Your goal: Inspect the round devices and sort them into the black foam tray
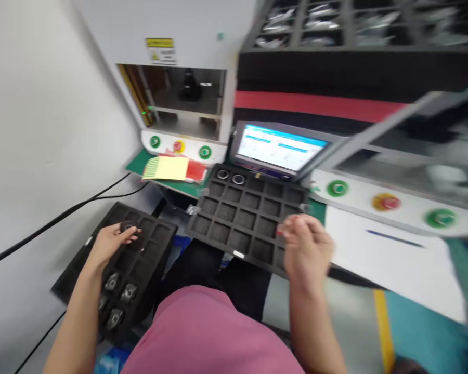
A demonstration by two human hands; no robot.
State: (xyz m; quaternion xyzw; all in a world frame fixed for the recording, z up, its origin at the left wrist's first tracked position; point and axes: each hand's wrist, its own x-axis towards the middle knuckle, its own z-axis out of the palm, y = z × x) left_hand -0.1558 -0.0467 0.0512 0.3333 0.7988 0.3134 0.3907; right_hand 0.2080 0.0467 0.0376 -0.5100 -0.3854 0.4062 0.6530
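My left hand (111, 241) is over the dark foam tray on the left (159, 228), its fingers closed around a dark round part (128, 225). Lower in that tray sit several silvery parts with round centres (128, 292). My right hand (306, 249) is closed at the right edge of the middle foam tray (214, 244), and a small red thing (280, 229) shows at its fingertips, too blurred to name. Two round parts with bright rings (238, 179) lie in the far left pockets of the middle tray.
Behind the middle tray stands a lit screen (281, 148). A machine with green and red buttons (178, 146) is at the back left, another panel (386, 202) at the right. Yellow and red cards (167, 168), white paper (393, 259) and a pen (395, 238) lie nearby. Black cables (74, 208) cross the left side.
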